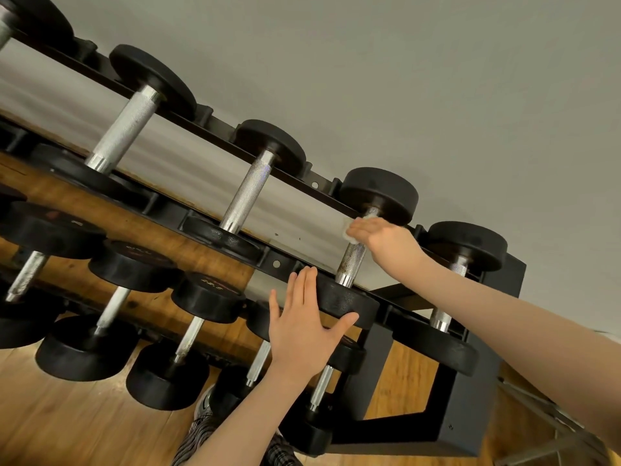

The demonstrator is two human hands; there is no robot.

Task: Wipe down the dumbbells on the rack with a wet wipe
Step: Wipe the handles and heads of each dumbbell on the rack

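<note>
The head camera looks down at a steep tilt onto a black metal dumbbell rack standing on a warm brown wooden plank floor against a pale grey wall.

On the top tier, several black round-headed dumbbells with knurled steel handles lie side by side across the rails. The right hand is curled around the upper part of the handle of the second dumbbell from the right, gripping a small white wet wipe against the steel just below the far head; bits of the wipe show at the fingers' edge. The left hand lies flat with straight fingers and spread thumb, pressing on the near black head of that same dumbbell and holding nothing.

To the left on the same tier rest a larger dumbbell with a long bright handle and another bigger one. To the right sits the last dumbbell of the row.

Lower tiers carry more black dumbbells, one head bearing faint orange numerals. Chequered trouser fabric and a grey shoe show at the bottom edge.
</note>
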